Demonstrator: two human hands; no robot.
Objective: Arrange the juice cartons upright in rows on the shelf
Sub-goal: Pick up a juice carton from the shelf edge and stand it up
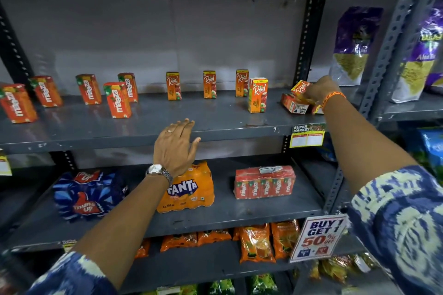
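Blue-and-cream patterned sleeves (pixel 395 223) take up the bottom corners, so yeah, both my arms are stretched out toward the grey metal shelf (pixel 143 127). My left hand (pixel 176 148) hovers at the shelf's front edge with fingers spread apart, holding nothing. My right hand (pixel 320 90) is way over at the right end, and its grip is clamped on a small orange Real juice carton (pixel 300 87) that's tilted, not standing yet. Under it sits a little heap of fallen orange cartons (pixel 293 104) lying on their sides, touching each other.

Progress check — I'd call it somewhere past halfway, but messy. On the left, five red-orange Maaza cartons (pixel 88 90) are upright, though scattered rather than in a tidy row. In the middle, three orange Real apple cartons (pixel 209 84) stand along the back, spaced well apart, with a fourth Real apple carton (pixel 257 95) upright nearer the front.

What's left, as far as I can judge: stand up the one in my right hand, then the pile beneath it — I can't tell exactly how many are in there. After that the gaps probably need closing so the rows actually look like rows. The Maaza bunch likely wants straightening too.
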